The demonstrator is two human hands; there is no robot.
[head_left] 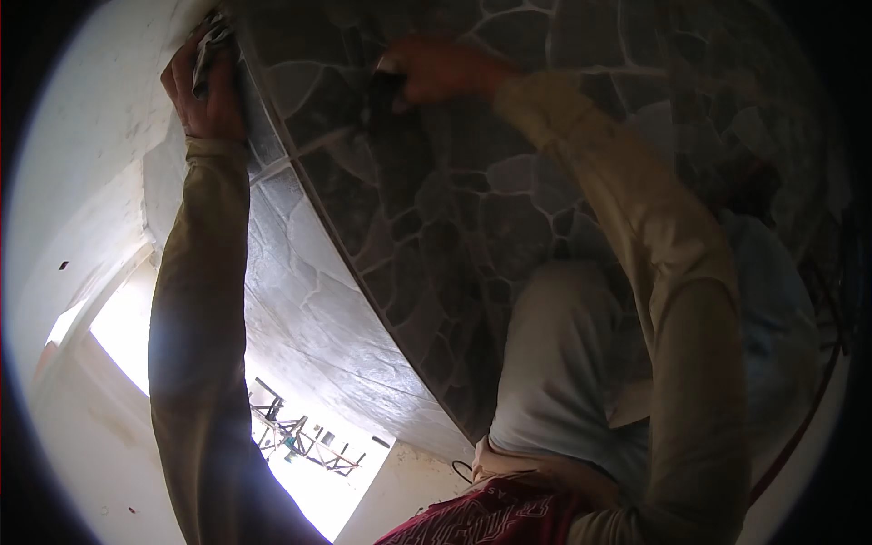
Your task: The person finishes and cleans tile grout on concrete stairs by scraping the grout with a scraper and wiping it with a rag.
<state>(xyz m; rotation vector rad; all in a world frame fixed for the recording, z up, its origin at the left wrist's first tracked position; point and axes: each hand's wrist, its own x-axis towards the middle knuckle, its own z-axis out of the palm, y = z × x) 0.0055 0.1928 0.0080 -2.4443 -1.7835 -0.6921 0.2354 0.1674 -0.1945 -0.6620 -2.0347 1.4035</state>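
Material (pixel 213 38), grey and crumpled, is clamped in the left hand (pixel 213 102) beside the edge of the stone-patterned tiling (pixel 513 174), while a dark, indistinct object (pixel 385 87) is gripped by the right hand (pixel 440 73) over the tiling.

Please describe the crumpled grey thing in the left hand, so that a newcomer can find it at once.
Find the big stone-patterned surface and follow its left side to the top of the picture. There, above a brown sleeve, the left hand grips the crumpled grey thing. Its creases and pale glints set it apart from the smooth pale wall.
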